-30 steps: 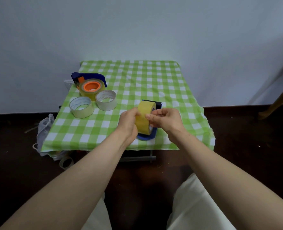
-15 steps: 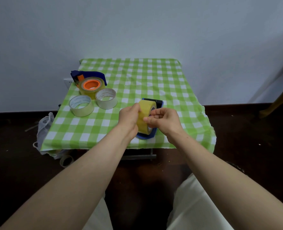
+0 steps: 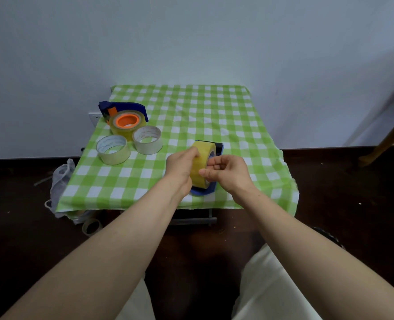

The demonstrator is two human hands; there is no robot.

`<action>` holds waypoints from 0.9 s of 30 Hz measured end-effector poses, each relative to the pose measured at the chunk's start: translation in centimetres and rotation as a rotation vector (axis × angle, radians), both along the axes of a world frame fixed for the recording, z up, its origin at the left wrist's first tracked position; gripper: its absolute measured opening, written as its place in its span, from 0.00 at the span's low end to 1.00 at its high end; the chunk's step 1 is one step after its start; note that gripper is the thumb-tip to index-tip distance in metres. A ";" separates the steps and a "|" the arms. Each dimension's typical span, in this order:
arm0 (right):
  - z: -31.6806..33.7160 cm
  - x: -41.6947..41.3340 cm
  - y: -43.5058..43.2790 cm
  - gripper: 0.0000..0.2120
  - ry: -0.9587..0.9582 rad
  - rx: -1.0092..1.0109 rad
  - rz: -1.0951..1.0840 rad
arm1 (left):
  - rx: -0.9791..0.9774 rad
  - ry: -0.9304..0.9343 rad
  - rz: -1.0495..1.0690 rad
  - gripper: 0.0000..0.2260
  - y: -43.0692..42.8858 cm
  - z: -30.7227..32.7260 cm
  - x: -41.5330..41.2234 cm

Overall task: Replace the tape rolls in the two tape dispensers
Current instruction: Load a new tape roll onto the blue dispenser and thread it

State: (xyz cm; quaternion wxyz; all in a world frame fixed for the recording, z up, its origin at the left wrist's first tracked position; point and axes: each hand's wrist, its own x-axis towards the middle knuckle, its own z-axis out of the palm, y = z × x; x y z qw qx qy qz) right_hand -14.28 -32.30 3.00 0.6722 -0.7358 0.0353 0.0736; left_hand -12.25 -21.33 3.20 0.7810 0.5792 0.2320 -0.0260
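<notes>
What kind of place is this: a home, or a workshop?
Probably a plain room at home. A small table under a green checked tablecloth stands against a bare white wall on a dark floor, with a wall socket behind the far tape dispenser.

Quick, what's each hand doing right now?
Left hand: grips the yellow tape roll.
Right hand: pinches the same roll's near edge.

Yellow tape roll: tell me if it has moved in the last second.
No. The yellow tape roll stays against the blue dispenser, same spot on the checked tablecloth.
</notes>
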 end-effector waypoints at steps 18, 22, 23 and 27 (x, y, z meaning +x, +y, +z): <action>0.0 0.4 0.1 0.11 0.013 -0.007 -0.015 | -0.038 -0.037 -0.003 0.10 -0.1 -0.5 0.2; 0.1 0.4 -0.2 0.11 0.017 0.021 -0.023 | -0.056 -0.057 -0.010 0.12 -0.5 -0.3 0.3; 0.0 0.4 -0.2 0.11 0.017 0.025 -0.021 | -0.045 -0.056 -0.008 0.13 -0.5 -0.3 0.4; 0.0 0.3 -0.2 0.11 0.010 0.024 -0.012 | 0.000 -0.034 0.007 0.14 -0.7 -0.3 0.6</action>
